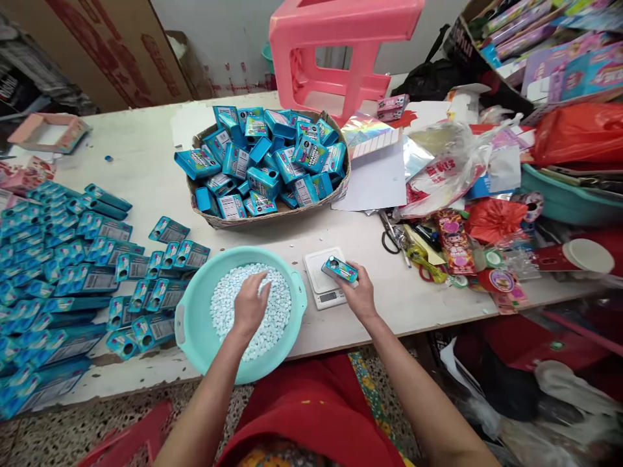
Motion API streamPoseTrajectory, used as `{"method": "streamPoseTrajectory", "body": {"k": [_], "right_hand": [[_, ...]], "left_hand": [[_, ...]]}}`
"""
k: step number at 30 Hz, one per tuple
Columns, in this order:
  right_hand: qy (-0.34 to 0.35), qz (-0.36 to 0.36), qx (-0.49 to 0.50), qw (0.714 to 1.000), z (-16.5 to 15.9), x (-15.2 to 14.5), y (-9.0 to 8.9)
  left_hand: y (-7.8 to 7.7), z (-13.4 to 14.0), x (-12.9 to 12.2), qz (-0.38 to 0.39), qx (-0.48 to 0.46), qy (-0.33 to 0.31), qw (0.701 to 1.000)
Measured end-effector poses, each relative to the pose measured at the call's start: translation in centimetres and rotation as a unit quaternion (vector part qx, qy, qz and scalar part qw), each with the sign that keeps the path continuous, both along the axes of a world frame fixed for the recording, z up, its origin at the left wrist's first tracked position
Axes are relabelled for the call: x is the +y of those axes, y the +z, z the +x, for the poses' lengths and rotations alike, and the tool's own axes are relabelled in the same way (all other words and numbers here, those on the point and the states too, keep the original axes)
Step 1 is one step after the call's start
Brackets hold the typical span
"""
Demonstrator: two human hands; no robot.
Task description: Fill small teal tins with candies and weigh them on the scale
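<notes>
My left hand (250, 303) is over the white candies (277, 305) in a round mint-green basin (185, 292). Its fingers are apart and slightly curved, and I see nothing held in them. My right hand (361, 295) grips a small blue candy box (339, 268) by its near end, tilted above a white kitchen scale (318, 282). A white spot shows at the box's far end. Whether the box touches the scale's plate, I cannot tell.
Behind the basin stands a cardboard tray (272, 218) heaped with blue boxes. Many more blue boxes (97, 279) stand in rows on the left. A pink stool (287, 39) is at the back; scissors (389, 237), plastic bags (448, 172) and wrappers clutter the right.
</notes>
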State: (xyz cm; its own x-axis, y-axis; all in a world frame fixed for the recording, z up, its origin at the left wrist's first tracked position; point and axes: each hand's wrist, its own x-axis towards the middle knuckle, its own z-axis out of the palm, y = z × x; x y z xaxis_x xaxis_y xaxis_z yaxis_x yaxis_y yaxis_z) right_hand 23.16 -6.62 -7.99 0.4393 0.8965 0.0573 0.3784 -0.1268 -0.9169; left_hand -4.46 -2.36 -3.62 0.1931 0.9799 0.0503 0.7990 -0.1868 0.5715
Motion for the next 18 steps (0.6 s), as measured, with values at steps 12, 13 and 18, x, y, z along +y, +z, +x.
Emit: {"method": "streamPoseTrajectory", "body": {"k": [12, 13, 18], "right_hand": [[0.091, 0.023, 0.114, 0.989, -5.6, 0.0, 8.8], [0.110, 0.025, 0.113, 0.987, -6.5, 0.2, 8.9], [0.232, 0.033, 0.050, 0.971, -10.2, 0.8, 8.4]], "left_hand": [[-1.5, -2.9, -4.2, -0.246, 0.093, -0.089, 0.961], [-0.5, -3.4, -4.0, -0.233, 0.065, -0.062, 0.968], [7.4, -5.1, -3.1, -0.116, -0.103, 0.004, 0.988]]}}
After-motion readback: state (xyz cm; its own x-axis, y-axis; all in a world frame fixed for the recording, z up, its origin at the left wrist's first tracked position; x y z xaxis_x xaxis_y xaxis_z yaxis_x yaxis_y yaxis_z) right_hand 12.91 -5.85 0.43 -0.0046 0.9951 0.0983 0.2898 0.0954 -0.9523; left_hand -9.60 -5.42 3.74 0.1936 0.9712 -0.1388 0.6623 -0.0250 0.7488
